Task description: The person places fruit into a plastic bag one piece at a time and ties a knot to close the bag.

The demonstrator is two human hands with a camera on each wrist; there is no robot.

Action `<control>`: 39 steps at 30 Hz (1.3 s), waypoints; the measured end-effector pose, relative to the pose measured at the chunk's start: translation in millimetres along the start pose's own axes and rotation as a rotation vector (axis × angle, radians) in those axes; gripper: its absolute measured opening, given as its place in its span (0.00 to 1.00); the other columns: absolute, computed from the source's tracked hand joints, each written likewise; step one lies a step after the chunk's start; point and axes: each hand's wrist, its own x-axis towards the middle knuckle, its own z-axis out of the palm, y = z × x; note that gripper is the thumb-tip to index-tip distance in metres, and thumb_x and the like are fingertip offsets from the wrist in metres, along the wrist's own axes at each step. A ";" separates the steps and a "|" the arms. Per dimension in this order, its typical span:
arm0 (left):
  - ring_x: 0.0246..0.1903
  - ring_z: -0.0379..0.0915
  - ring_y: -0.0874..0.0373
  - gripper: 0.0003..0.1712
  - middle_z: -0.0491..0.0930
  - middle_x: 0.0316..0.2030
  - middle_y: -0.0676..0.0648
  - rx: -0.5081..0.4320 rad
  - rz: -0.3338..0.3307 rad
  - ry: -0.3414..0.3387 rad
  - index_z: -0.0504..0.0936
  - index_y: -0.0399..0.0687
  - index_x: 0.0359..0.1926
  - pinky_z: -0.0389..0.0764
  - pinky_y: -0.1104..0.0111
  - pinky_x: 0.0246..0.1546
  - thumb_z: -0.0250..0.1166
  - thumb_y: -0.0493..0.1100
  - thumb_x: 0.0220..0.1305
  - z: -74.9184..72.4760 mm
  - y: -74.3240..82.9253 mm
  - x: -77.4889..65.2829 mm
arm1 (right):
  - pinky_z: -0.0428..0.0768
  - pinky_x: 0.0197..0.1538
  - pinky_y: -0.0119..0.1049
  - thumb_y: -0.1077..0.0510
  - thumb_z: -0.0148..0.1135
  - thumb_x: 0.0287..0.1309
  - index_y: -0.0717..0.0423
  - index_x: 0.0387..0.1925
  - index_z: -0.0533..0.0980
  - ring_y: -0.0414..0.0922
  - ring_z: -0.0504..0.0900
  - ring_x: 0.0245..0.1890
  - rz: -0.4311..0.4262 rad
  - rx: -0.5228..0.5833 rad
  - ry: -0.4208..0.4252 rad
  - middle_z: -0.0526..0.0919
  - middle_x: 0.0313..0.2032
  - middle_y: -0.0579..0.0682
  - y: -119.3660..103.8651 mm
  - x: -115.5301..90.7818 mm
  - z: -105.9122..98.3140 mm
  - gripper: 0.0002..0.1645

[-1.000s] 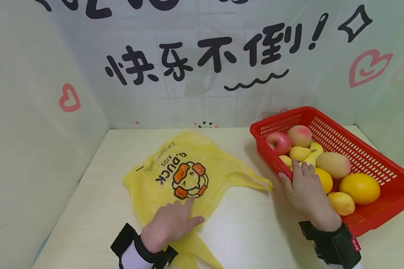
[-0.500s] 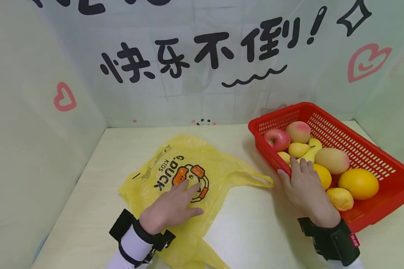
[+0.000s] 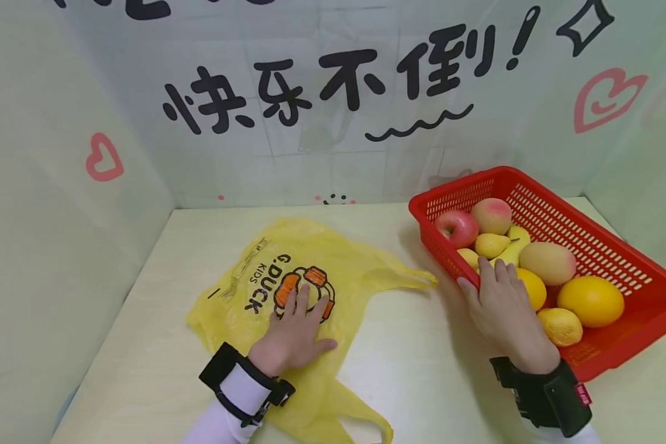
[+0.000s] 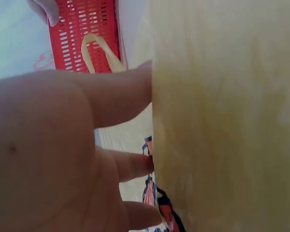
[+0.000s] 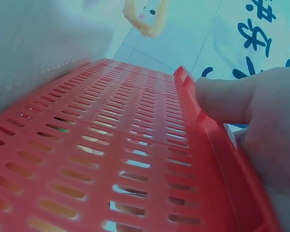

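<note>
My left hand [image 3: 294,336] lies palm down with spread fingers on a yellow plastic bag [image 3: 300,240]. The bag is flat on the table, printed with "G.DUCK KIDS" and a duck face that the fingers partly cover. In the left wrist view, the fingertips of the left hand [image 4: 48,154] meet the bag's surface. To the right, my right hand [image 3: 505,314] grips the near-left rim of a red plastic basket [image 3: 644,327]. The right wrist view shows the thumb over the outer side of the rim [image 5: 212,145]; the other fingers reach inside.
Fruit fills the basket's left part: a red apple [image 3: 456,229], a peach [image 3: 491,216], a pear [image 3: 491,245], a banana [image 3: 515,248] and several yellow fruits. A white wall sheet [image 3: 311,172] with black characters stands behind the table [image 3: 405,345]. One bag handle [image 3: 411,280] points toward the basket.
My left hand has slid up the bag and spread its fingers over the duck print. The bag has shifted slightly left, its right handle pulling back from the basket. The right hand stays put.
</note>
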 end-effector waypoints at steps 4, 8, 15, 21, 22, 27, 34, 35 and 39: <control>0.76 0.38 0.31 0.47 0.38 0.77 0.33 -0.009 -0.029 0.055 0.52 0.49 0.77 0.55 0.29 0.64 0.59 0.63 0.67 3.6 2.6 3.6 | 0.57 0.67 0.71 0.44 0.48 0.72 0.74 0.70 0.51 0.75 0.54 0.63 0.001 0.004 0.016 0.58 0.64 0.78 -0.4 0.0 -0.3 0.43; 0.75 0.39 0.31 0.47 0.40 0.77 0.32 -0.007 -0.037 0.108 0.53 0.49 0.77 0.55 0.31 0.65 0.58 0.64 0.67 5.9 8.7 4.6 | 0.56 0.67 0.71 0.43 0.49 0.71 0.72 0.71 0.50 0.75 0.54 0.64 0.006 0.011 0.018 0.57 0.66 0.78 -0.8 -0.4 -1.6 0.45; 0.74 0.46 0.32 0.48 0.49 0.75 0.32 0.077 -0.002 0.215 0.58 0.44 0.74 0.54 0.35 0.68 0.60 0.66 0.64 5.9 20.7 3.8 | 0.55 0.68 0.70 0.43 0.56 0.67 0.68 0.74 0.46 0.72 0.51 0.70 -0.069 -0.011 0.000 0.51 0.71 0.75 -6.1 -0.5 -5.0 0.51; 0.71 0.53 0.27 0.48 0.56 0.72 0.28 0.032 0.000 0.227 0.62 0.37 0.71 0.66 0.37 0.62 0.67 0.61 0.61 9.5 22.3 3.5 | 0.48 0.71 0.69 0.47 0.60 0.65 0.62 0.75 0.51 0.68 0.42 0.75 -0.250 -0.006 0.024 0.45 0.75 0.70 -29.9 -9.5 -0.1 0.47; 0.70 0.54 0.27 0.47 0.57 0.71 0.28 0.026 0.006 0.223 0.63 0.36 0.71 0.68 0.38 0.61 0.67 0.60 0.61 10.7 21.7 3.6 | 0.47 0.72 0.68 0.47 0.61 0.64 0.61 0.75 0.52 0.67 0.43 0.76 -0.286 -0.008 0.020 0.46 0.76 0.68 -35.1 -11.3 2.3 0.46; 0.68 0.57 0.25 0.36 0.60 0.70 0.26 0.019 0.048 0.239 0.67 0.33 0.68 0.72 0.39 0.58 0.63 0.51 0.67 15.4 20.8 4.5 | 0.53 0.72 0.66 0.50 0.62 0.64 0.62 0.72 0.59 0.66 0.51 0.75 -0.451 -0.016 -0.018 0.54 0.74 0.67 -57.5 -16.2 22.9 0.41; 0.59 0.70 0.24 0.21 0.70 0.62 0.26 0.001 0.094 0.378 0.76 0.33 0.60 0.79 0.41 0.49 0.54 0.42 0.73 16.4 20.8 8.5 | 0.57 0.71 0.64 0.53 0.55 0.69 0.65 0.70 0.62 0.65 0.57 0.74 -0.563 0.030 -0.176 0.59 0.72 0.68 -71.7 -12.8 51.4 0.34; 0.58 0.70 0.24 0.21 0.70 0.62 0.26 -0.013 0.095 0.383 0.76 0.33 0.60 0.79 0.41 0.49 0.53 0.42 0.74 15.9 20.8 8.6 | 0.58 0.71 0.64 0.53 0.54 0.70 0.65 0.70 0.62 0.65 0.57 0.74 -0.575 0.037 -0.178 0.60 0.72 0.69 -72.6 -11.3 55.0 0.33; 0.58 0.70 0.24 0.22 0.70 0.63 0.26 -0.057 0.082 0.382 0.74 0.36 0.63 0.76 0.40 0.54 0.50 0.44 0.76 13.1 20.6 8.3 | 0.59 0.71 0.62 0.52 0.52 0.71 0.65 0.70 0.62 0.64 0.56 0.74 -0.598 0.054 -0.180 0.59 0.72 0.68 -77.3 -5.7 66.7 0.33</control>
